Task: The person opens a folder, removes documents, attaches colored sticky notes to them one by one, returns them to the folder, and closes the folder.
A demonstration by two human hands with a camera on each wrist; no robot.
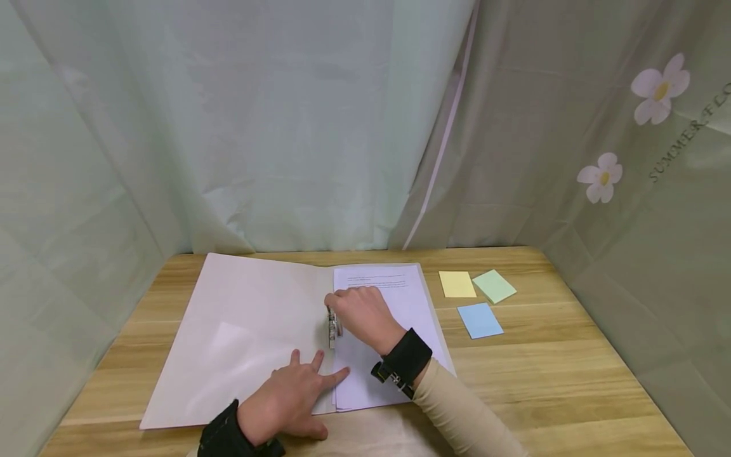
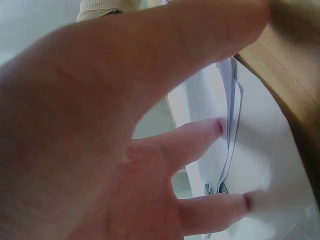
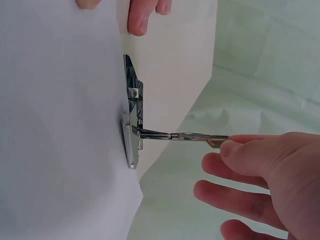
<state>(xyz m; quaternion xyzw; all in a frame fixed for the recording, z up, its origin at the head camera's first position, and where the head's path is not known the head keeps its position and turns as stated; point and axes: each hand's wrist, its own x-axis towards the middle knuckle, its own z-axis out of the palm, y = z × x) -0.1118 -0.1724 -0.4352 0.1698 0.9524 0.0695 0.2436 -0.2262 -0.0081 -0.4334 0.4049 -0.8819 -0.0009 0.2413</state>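
Note:
A white folder (image 1: 245, 298) lies spread on the table, with a stack of printed sheets (image 1: 371, 384) on its right side. At the spine is a metal lever clip (image 1: 332, 333), one end of it over the edge of the sheets. My right hand (image 1: 365, 314) pinches the end of the clip's lever (image 3: 185, 136) between thumb and index finger; the lever stands up from the clip's base. Fingers spread, my left hand (image 1: 291, 393) rests across the lower spine, one fingertip on the sheets (image 2: 200, 115) and others on the bare inner cover.
Yellow (image 1: 457, 284), green (image 1: 494, 286) and blue (image 1: 480, 320) sticky notes lie right of the folder on the wooden table (image 1: 571, 381). Pale curtains (image 1: 297, 127) hang close behind the table and along both sides.

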